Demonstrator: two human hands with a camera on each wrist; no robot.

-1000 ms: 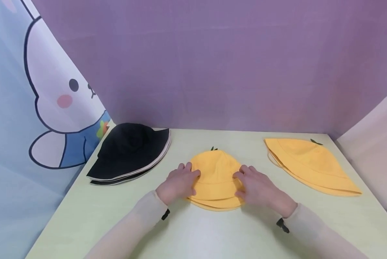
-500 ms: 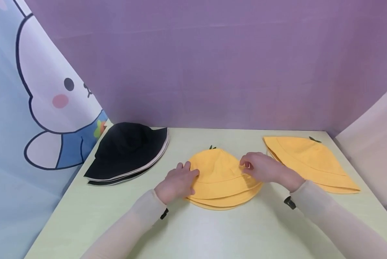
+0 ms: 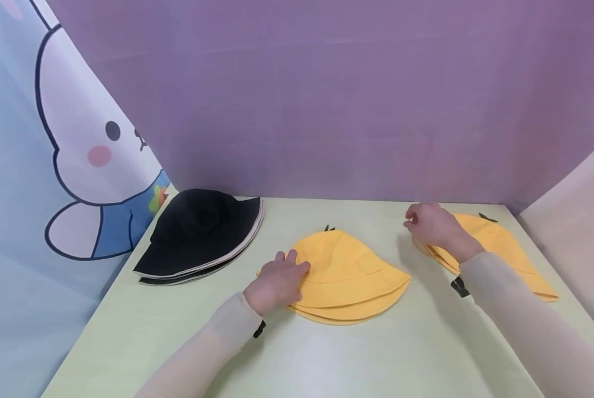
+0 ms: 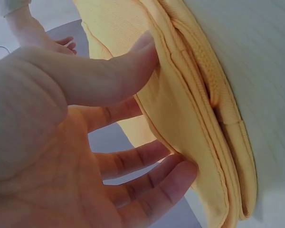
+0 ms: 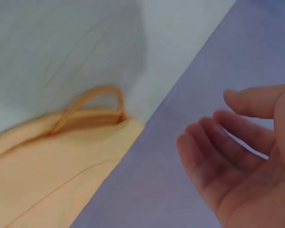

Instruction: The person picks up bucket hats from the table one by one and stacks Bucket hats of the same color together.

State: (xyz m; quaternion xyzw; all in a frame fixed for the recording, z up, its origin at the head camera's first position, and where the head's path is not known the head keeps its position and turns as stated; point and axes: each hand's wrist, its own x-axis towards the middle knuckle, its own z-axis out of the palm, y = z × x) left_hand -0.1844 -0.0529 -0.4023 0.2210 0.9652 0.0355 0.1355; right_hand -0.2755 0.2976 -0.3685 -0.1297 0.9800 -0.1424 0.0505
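Observation:
A yellow bucket hat [image 3: 338, 271] with a small green leaf on top lies flattened in the middle of the table. Layered brim edges show along its front. My left hand [image 3: 278, 278] holds its left side; in the left wrist view, the thumb lies on the yellow cloth [image 4: 180, 137] and the fingertips touch the brim. My right hand [image 3: 436, 226] is raised over the left end of another yellow bucket hat [image 3: 500, 243], partly covering it. Its fingers are loosely bent with nothing between them. That hat's cord loop [image 5: 102, 90] shows in the right wrist view, apart from the hand.
Black bucket hats [image 3: 192, 235] with pale brim edging lie stacked at the back left of the pale table [image 3: 321, 365]. A purple cloth [image 3: 326, 99] hangs behind the table, a rabbit-print cloth [image 3: 13, 221] on the left and a pale cloth [image 3: 580, 232] on the right.
My right hand has let go of the middle yellow hat and moved right and back, over the other yellow hat. The middle hat's right brim now spreads out. My left hand stays there.

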